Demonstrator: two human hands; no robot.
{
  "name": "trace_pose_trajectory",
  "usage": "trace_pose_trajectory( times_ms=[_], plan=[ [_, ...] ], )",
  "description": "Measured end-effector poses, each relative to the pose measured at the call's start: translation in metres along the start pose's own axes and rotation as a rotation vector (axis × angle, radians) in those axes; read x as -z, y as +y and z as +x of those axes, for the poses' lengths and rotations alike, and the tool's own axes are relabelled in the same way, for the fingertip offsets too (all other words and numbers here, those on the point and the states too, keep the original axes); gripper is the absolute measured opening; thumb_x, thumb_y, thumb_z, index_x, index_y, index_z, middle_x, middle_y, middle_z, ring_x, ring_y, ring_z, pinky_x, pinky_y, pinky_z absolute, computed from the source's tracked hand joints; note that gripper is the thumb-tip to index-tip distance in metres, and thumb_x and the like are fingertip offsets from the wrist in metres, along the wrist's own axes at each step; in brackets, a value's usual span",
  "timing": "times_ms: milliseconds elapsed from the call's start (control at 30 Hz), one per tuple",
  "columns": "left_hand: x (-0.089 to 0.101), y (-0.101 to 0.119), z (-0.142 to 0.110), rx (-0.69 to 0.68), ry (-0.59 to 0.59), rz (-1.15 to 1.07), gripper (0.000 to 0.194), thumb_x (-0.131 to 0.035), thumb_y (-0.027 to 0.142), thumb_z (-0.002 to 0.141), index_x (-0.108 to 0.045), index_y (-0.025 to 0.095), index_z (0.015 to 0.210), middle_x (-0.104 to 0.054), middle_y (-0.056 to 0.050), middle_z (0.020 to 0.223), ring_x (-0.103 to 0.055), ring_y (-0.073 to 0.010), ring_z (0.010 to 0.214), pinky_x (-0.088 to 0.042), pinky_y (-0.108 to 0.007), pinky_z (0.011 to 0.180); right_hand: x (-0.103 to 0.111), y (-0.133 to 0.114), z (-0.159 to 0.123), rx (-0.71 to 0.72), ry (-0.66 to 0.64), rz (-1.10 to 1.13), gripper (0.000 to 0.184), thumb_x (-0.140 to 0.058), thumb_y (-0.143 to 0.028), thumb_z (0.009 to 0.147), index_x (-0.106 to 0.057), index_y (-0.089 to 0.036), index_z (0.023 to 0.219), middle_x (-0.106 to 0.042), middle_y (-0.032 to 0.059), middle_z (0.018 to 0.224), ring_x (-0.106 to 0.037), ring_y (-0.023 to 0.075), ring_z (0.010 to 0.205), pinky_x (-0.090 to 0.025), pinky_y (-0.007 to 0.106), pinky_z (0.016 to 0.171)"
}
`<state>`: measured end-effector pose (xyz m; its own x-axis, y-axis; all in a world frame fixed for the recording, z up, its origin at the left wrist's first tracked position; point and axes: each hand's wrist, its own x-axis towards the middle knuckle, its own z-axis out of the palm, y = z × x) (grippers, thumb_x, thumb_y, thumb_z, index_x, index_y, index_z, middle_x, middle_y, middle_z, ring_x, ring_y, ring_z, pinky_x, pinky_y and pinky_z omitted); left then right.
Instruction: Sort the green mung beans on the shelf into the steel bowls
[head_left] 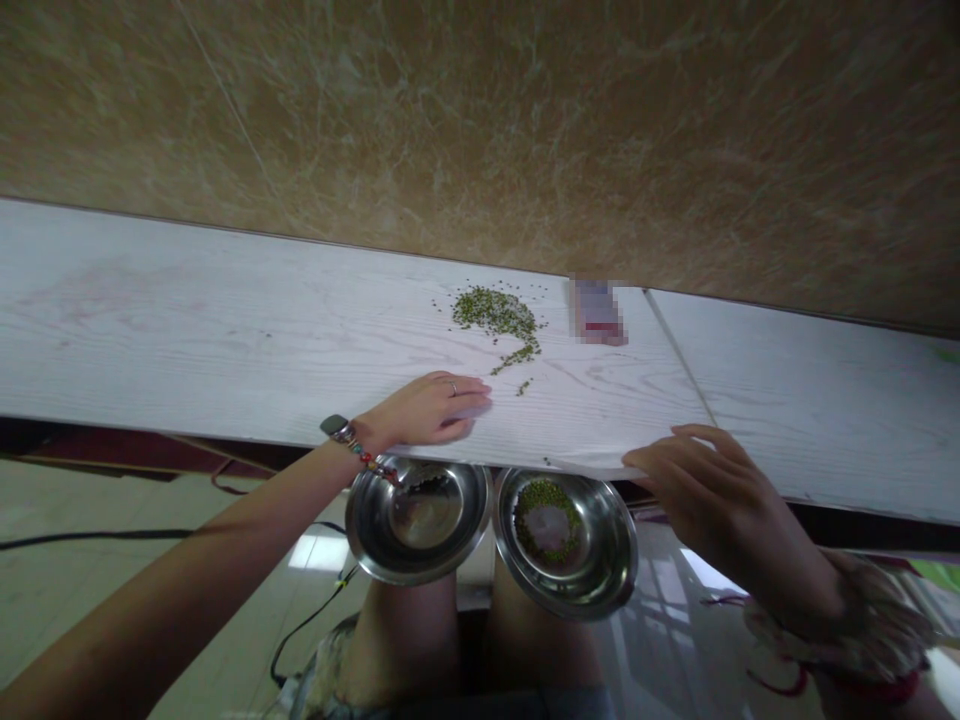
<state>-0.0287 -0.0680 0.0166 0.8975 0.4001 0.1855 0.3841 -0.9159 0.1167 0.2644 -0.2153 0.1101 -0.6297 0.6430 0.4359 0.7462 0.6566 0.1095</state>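
My left hand (431, 408) lies on the white tabletop (262, 340), palm down with fingers stretched out and nothing in it. Just beyond its fingertips is a loose spread of green mung beans (499, 312), with a thin trail curving towards me. My right hand (694, 485) is at the table's front edge, its fingers bent together near a pale fold; what they pinch, if anything, is hidden. Two steel bowls rest at my lap under the edge. The right bowl (611, 560) contains mung beans; inside the left bowl (367, 545) are a few dark beans.
A blurred, phone-like object (598, 312) lies right of the beans, close to the marbled wall (480, 130). A seam (679, 355) crosses the tabletop at right. Below left, a black cable (97, 538) runs above the tiled floor (75, 610).
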Motion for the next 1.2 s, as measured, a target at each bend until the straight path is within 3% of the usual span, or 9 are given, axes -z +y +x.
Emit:
trace_pose_trajectory(
  times_ms=[167,367,667,1000,1200],
  plan=[
    [-0.001,0.0,0.0,0.001,0.007,-0.003,0.032,-0.045,0.027,0.092,-0.056,0.023,0.123,-0.058,-0.005,0.134,-0.052,-0.0171,0.123,-0.04,-0.033,0.102,-0.002,0.001,0.002,-0.011,0.007,-0.077,0.018,-0.041,-0.013,0.094,-0.057,-0.018,0.088,-0.067,0.0014,0.074,-0.059,0.014,0.067,-0.046,0.032,0.08],
    [-0.001,-0.001,0.0,0.004,-0.006,0.002,0.034,-0.045,0.027,0.093,-0.055,0.022,0.124,-0.057,-0.006,0.135,-0.052,-0.0175,0.123,-0.04,-0.034,0.103,-0.002,-0.004,0.006,-0.012,-0.004,-0.007,0.027,-0.036,-0.011,0.095,-0.056,-0.021,0.079,-0.066,-0.0009,0.071,-0.055,0.0118,0.059,-0.044,0.031,0.079],
    [-0.001,-0.001,0.0,0.013,-0.012,-0.006,0.035,-0.046,0.028,0.092,-0.055,0.024,0.126,-0.057,-0.004,0.136,-0.051,-0.0175,0.124,-0.038,-0.034,0.103,0.002,-0.005,-0.002,0.001,-0.02,0.045,0.019,-0.043,-0.007,0.09,-0.056,-0.021,0.091,-0.067,-0.0021,0.075,-0.06,0.0121,0.068,-0.044,0.032,0.083],
    [0.0,-0.001,0.0,0.007,-0.018,-0.005,0.035,-0.045,0.028,0.092,-0.056,0.022,0.125,-0.057,-0.006,0.136,-0.051,-0.0179,0.125,-0.039,-0.034,0.103,-0.002,-0.005,0.008,-0.007,-0.039,0.004,0.026,-0.036,-0.015,0.096,-0.057,-0.02,0.08,-0.066,-0.0005,0.071,-0.055,0.012,0.061,-0.044,0.031,0.079],
    [-0.001,-0.001,0.0,0.003,0.014,-0.019,0.034,-0.044,0.028,0.093,-0.057,0.021,0.124,-0.057,-0.007,0.135,-0.053,-0.0183,0.123,-0.041,-0.034,0.102,-0.001,-0.005,0.004,-0.012,-0.074,0.029,0.022,-0.04,-0.011,0.092,-0.058,-0.022,0.085,-0.065,-0.0015,0.073,-0.057,0.0127,0.064,-0.044,0.033,0.082]
  ],
)
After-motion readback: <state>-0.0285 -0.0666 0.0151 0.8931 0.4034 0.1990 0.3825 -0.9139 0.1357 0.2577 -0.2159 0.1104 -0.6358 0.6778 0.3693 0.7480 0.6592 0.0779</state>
